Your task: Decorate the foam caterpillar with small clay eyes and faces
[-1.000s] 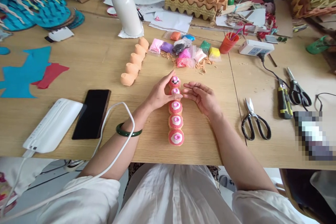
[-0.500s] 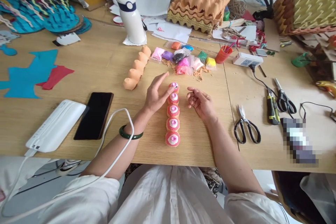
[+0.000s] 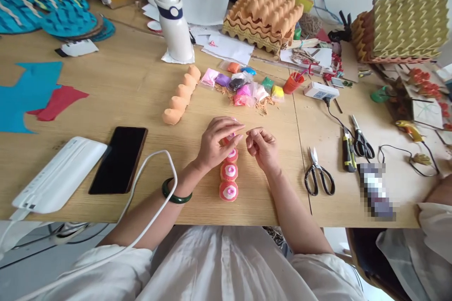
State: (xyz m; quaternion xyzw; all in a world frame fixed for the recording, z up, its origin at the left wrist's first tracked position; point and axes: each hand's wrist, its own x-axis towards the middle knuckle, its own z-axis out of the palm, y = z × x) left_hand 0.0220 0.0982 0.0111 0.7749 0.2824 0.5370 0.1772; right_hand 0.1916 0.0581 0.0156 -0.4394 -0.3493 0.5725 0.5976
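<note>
Far L, a blue sheet [image 3: 31, 94] lay flat on the table [image 3: 287, 164] w/ a red sheet [image 3: 65, 103] partly under its R edge. Nearer the front edge, a white power bank [image 3: 58, 174], plugged in, sat just beside a phone [image 3: 120, 160], screen dark. Further back stood a white bottle [image 3: 176, 33], upright, & in front of it an undecorated orange egg-carton strip [image 3: 180, 94].

L hand [image 3: 219, 143], green bangle [image 3: 178, 199] on that arm, was unclenched: fingers stretched over the far end of the pink strip [image 3: 229, 171], thumb apart. Couldn't tell if it touched. Strip lay lengthwise in front of the person, btwn the hands; near bumps showed white patches w/ pink centres, far end mostly hidden.

Behind it, small coloured bags [image 3: 243, 96] in a heap. R hand [image 3: 261, 146], just R of the strip, was curled in, thumb to forefinger; couldn't tell if anything tiny was pinched there.

Then a red cup [image 3: 292, 84] w/ sticks, scissors [image 3: 315, 164] nr the table seam, a cutter [image 3: 349, 153] & a 2nd pair of scissors [image 3: 359, 138]. Far R edge: a co-worker's arm [image 3: 439, 193], partly in view.
</note>
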